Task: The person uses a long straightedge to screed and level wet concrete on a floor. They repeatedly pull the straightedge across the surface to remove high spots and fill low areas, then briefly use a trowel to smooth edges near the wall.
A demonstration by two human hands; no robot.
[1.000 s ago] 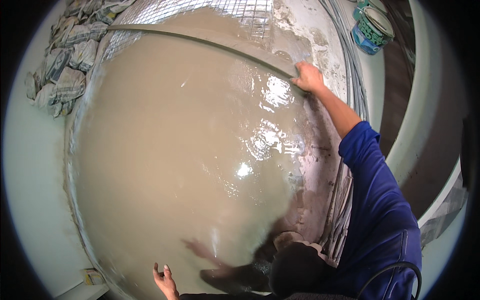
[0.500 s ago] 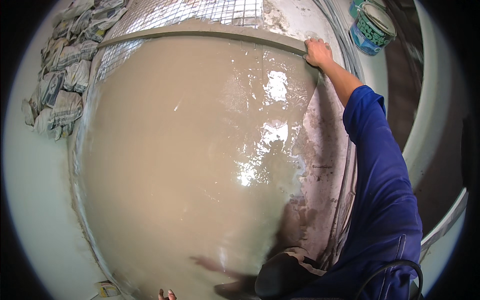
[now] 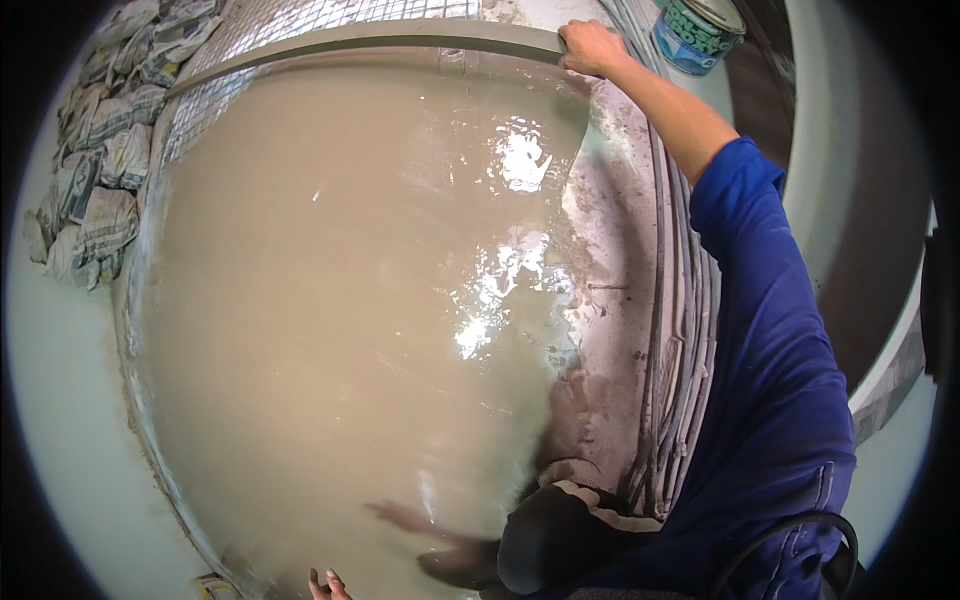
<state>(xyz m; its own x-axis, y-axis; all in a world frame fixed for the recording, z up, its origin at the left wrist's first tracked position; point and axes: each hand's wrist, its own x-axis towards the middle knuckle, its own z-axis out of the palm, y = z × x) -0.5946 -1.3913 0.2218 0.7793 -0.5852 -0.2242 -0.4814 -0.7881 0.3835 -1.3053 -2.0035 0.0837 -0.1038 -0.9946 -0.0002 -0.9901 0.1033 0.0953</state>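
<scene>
A long straight screed bar (image 3: pixel 400 36) spans the far side of a wet grey-brown mortar layer (image 3: pixel 300 270). My right hand (image 3: pixel 592 47) grips its right end with the arm stretched far forward. The bar's left end reaches over the wire mesh (image 3: pixel 200 115) near the left wall. A darker band runs along its near side; whether it touches the mortar I cannot tell. At the lower edge, only a few fingers of my left hand (image 3: pixel 327 586) show, apart and with nothing visible in them. The rest of that hand is out of frame.
Crumpled sacks (image 3: pixel 105 150) are heaped along the left wall. On the right, a bare rough strip of floor (image 3: pixel 610 350) borders the mortar, with several long pipes or cables (image 3: pixel 685 350) beside it. A green-blue bucket (image 3: pixel 695 35) stands at the far right. My dark-clad knee (image 3: pixel 560 540) is close to the mortar's edge.
My right hand and the bar have shifted farther from me, hiding the small mortar mound behind the bar. The whole view has slid slightly too. My left hand stays at the lower edge.
</scene>
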